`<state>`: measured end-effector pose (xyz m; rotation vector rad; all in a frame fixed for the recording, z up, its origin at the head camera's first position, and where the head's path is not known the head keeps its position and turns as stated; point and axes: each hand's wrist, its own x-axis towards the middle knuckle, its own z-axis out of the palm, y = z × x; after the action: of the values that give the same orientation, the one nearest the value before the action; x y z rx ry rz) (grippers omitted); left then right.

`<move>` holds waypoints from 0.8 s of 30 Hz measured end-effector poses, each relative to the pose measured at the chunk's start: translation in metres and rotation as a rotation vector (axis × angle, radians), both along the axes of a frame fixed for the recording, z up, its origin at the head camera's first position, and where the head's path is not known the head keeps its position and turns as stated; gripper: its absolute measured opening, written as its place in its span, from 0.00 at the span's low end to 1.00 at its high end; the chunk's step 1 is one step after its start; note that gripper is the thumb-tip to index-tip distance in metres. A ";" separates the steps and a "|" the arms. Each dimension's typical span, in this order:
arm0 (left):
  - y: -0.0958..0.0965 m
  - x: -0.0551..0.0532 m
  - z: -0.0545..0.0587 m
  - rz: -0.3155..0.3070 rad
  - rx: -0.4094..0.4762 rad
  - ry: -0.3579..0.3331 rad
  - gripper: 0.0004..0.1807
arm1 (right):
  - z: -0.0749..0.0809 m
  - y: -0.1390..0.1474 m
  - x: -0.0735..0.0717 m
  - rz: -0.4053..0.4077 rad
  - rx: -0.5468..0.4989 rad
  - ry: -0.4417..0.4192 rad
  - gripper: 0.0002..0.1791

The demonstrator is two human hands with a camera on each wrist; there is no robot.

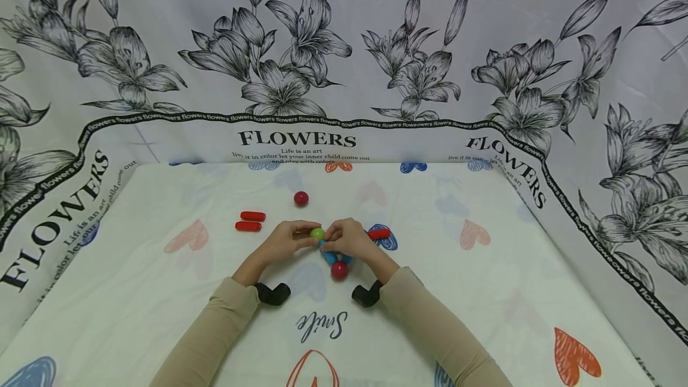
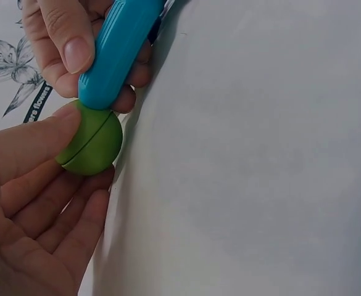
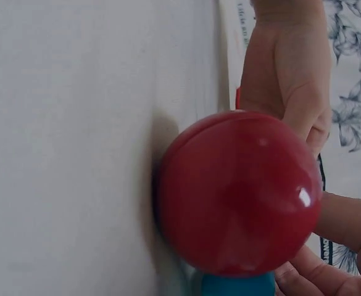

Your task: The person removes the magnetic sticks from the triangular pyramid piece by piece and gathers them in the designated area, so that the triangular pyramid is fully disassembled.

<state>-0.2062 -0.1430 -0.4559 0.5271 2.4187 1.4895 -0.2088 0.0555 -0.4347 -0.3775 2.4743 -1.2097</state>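
The left hand [image 1: 283, 240] pinches the green ball [image 2: 92, 143] between thumb and fingers, while the right hand [image 1: 349, 239] grips the blue rod [image 2: 115, 55], thumb along its side. The rod's end meets the ball; whether it is fully seated cannot be told. In the head view, taking the green ball as the clock's centre, the blue rod runs toward 5 o'clock, reaching the near red ball [image 1: 340, 271]. A second blue rod [image 1: 347, 259] slants from that ball toward 1 o'clock, its far part hidden under the right hand. At 3 o'clock, just beyond the right hand, lies a lone red rod [image 1: 379, 234]. The far red ball [image 1: 301, 199] sits at 11 o'clock. Near 9 o'clock, two red rods [image 1: 252, 216] lie side by side. Black wrist pieces [image 1: 275, 294] show at the cuffs, toward 7 and between 4 and 5. Everything rests over a white cloth [image 1: 161, 297]; at 12 o'clock hangs a flowered backdrop [image 1: 365, 100].
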 end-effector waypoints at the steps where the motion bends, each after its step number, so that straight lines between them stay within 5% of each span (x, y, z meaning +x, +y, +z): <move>1: 0.000 0.000 0.000 0.016 -0.009 0.006 0.22 | 0.000 0.000 0.000 -0.002 -0.008 -0.011 0.09; 24: -0.018 -0.004 0.005 0.217 -0.081 0.051 0.24 | 0.005 -0.002 0.001 0.053 0.048 -0.057 0.09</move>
<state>-0.2104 -0.1607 -0.4511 0.2965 2.6351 1.4667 -0.2078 0.0533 -0.4299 -0.3873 2.4244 -1.1218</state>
